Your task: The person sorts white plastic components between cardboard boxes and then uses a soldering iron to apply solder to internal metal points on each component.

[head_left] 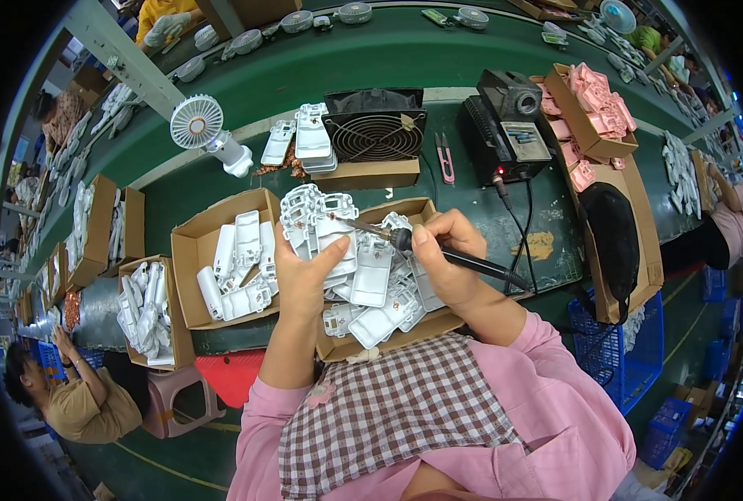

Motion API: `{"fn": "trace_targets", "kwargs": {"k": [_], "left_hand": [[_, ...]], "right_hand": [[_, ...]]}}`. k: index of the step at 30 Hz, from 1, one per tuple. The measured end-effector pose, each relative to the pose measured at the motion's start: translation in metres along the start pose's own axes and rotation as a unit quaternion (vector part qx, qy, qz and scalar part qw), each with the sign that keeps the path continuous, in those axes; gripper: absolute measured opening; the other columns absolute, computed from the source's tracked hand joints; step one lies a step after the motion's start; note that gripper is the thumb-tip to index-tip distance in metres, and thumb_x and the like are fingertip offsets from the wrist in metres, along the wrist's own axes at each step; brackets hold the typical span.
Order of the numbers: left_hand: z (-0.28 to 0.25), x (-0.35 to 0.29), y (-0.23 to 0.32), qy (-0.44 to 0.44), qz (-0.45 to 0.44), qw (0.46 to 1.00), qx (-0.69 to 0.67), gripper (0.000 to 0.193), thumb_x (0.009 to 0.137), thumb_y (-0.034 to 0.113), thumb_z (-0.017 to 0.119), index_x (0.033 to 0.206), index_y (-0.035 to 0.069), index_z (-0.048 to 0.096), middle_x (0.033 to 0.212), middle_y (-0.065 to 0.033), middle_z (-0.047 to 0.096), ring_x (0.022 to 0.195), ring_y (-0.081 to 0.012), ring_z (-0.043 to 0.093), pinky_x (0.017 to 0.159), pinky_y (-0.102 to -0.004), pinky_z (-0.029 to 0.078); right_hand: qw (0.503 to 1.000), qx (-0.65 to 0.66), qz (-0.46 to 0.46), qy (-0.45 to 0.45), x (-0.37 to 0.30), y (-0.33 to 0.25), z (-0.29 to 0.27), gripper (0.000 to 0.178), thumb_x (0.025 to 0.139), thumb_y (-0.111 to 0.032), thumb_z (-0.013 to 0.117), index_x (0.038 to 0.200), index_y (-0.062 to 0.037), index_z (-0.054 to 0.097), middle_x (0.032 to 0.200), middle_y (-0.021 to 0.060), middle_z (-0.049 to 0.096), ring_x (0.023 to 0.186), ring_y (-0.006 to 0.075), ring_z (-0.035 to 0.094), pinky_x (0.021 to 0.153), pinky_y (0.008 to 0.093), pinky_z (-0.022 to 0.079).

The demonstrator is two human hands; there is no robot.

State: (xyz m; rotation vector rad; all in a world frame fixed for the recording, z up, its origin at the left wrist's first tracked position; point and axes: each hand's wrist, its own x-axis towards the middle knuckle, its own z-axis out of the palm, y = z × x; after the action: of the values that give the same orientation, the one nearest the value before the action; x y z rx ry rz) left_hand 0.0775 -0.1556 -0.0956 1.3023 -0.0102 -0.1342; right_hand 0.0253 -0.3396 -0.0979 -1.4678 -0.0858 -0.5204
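My left hand [307,280] grips white plastic housing parts [309,219] and holds them up over the boxes; how many are in the grip I cannot tell. A soldering iron [471,260] is in my right hand [451,259], fingers wrapped round its dark handle. Its metal tip points left and reaches the held housings, seemingly touching near a small copper-coloured spot. Beneath both hands, a cardboard box [438,321] is heaped with white housing pieces [371,280]. Left of it, another cardboard box [189,294] holds longer white shells [242,250].
A black soldering station [492,125] with a cable stands at back right, beside pink-handled snips [445,159]. A black fan [375,125], stacked white housings [313,138] and a white handheld fan [208,129] stand behind. Pink parts [597,100] fill a box at right. Co-workers sit around.
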Motion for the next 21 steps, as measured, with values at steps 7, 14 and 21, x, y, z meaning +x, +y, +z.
{"fn": "trace_targets", "kwargs": {"k": [7,14,21], "left_hand": [[-0.0001,-0.0011,0.0004,0.002,-0.005,1.0,-0.003,0.055,0.07,0.0,0.075,0.116,0.0,0.045,0.102,-0.0115,0.061,0.089,-0.0174,0.061,0.078,-0.0292,0.051],[0.0015,-0.0011,0.0007,-0.013,0.001,1.0,0.017,0.05,0.069,-0.001,0.074,0.112,0.001,0.049,0.101,-0.0103,0.061,0.087,-0.0164,0.061,0.078,-0.0288,0.05],[0.0029,-0.0017,0.001,-0.014,0.001,1.0,0.014,0.048,0.069,-0.001,0.074,0.11,0.001,0.049,0.1,-0.0096,0.061,0.087,-0.0161,0.061,0.078,-0.0289,0.05]], "right_hand": [[0.999,0.025,-0.017,0.017,-0.002,-0.0014,0.001,0.014,0.086,-0.008,0.064,0.079,-0.0021,0.053,0.069,-0.0001,0.057,0.061,0.003,0.047,0.053,0.0207,0.04],[1.0,0.024,-0.014,0.001,-0.0025,0.0014,-0.0019,0.014,0.086,-0.007,0.064,0.08,-0.002,0.053,0.072,0.0009,0.058,0.062,0.0034,0.047,0.054,0.0204,0.041],[1.0,0.013,-0.01,0.003,-0.001,0.0007,-0.0006,0.015,0.086,-0.009,0.065,0.08,-0.0029,0.053,0.07,-0.0003,0.057,0.061,0.0026,0.047,0.052,0.0201,0.04]]}}
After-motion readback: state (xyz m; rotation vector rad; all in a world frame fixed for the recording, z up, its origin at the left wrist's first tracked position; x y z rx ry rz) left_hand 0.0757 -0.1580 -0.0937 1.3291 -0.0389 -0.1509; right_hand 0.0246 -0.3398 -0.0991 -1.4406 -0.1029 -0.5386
